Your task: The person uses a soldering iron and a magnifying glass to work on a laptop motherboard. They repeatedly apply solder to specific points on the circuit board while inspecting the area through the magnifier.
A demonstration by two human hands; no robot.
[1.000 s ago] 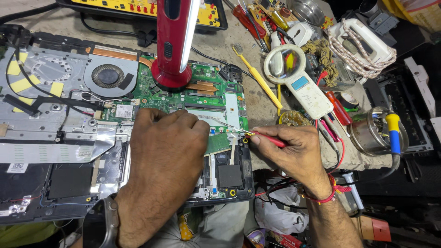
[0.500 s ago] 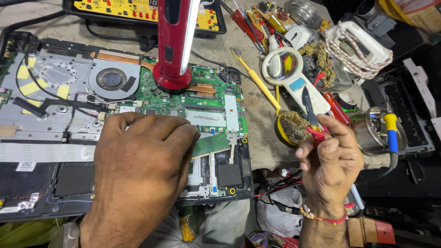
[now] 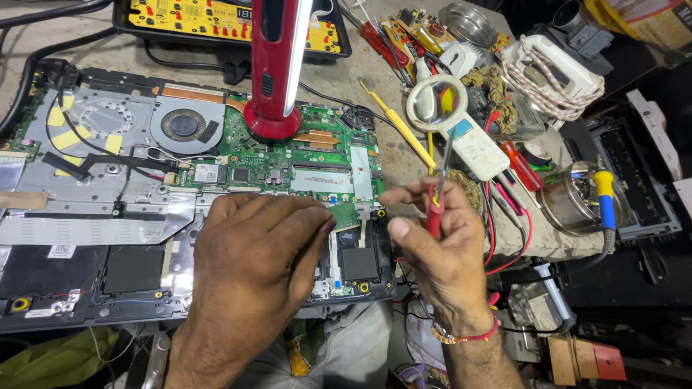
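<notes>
An opened laptop [image 3: 108,230] lies on the bench with its green mainboard [image 3: 317,162] and round fan [image 3: 184,124] exposed. My left hand [image 3: 252,259] rests palm down on the lower middle of the laptop, its fingertips pressing a small green board [image 3: 346,215]. My right hand [image 3: 432,245] hovers just right of the laptop's edge, holding a red-handled tool [image 3: 435,209] upright, its thin metal tip pointing up toward a white magnifying glass [image 3: 450,119]. A red band circles my right wrist.
A red upright lamp [image 3: 277,65] stands on the mainboard. A yellow test panel [image 3: 209,18] sits at the back. To the right lie a yellow toothbrush [image 3: 400,126], screwdrivers, red wires, a soldering iron in a metal stand [image 3: 602,202], and a white corded device [image 3: 555,68].
My right hand lifted the red-handled tool off the board, swung right, then came back left toward the laptop's edge with the tip up. My left hand stayed on the laptop.
</notes>
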